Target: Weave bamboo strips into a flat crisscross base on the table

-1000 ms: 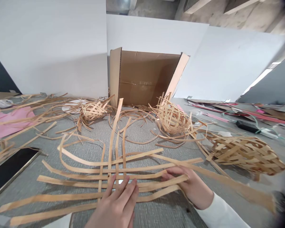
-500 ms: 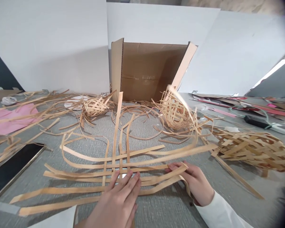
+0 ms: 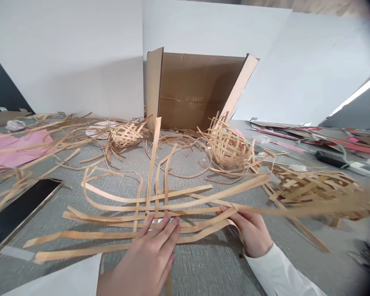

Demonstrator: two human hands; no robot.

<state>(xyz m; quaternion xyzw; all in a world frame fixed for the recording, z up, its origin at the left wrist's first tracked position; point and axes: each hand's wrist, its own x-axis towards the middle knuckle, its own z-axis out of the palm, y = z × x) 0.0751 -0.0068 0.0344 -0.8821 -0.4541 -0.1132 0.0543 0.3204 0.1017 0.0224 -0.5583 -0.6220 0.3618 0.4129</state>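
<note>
Pale bamboo strips [image 3: 92, 235] lie crossed on the grey tabletop, several running left to right and a few upright ones threaded through them. My left hand [image 3: 152, 250] lies flat over the crossing, its fingers stretched out and pressing on the strips. Part of the weave is hidden beneath it. To the right, my right hand [image 3: 254, 232] pinches bamboo strips near their right ends between thumb and fingers. One long strip [image 3: 296, 211] stretches from near that hand far to the right, its end blurred by motion.
An open cardboard box [image 3: 200, 88] stands at the back against white panels. Woven bamboo pieces [image 3: 230, 144] lie in front of it and to the right. A phone [image 3: 21, 213] and pink cloth-like material [image 3: 21, 146] are at the left. A black-handled tool [image 3: 331, 159] lies far right.
The long strip that curled up and back above my right hand has swung down and straightened out to the right. Both hands keep nearly the same places on the strips.
</note>
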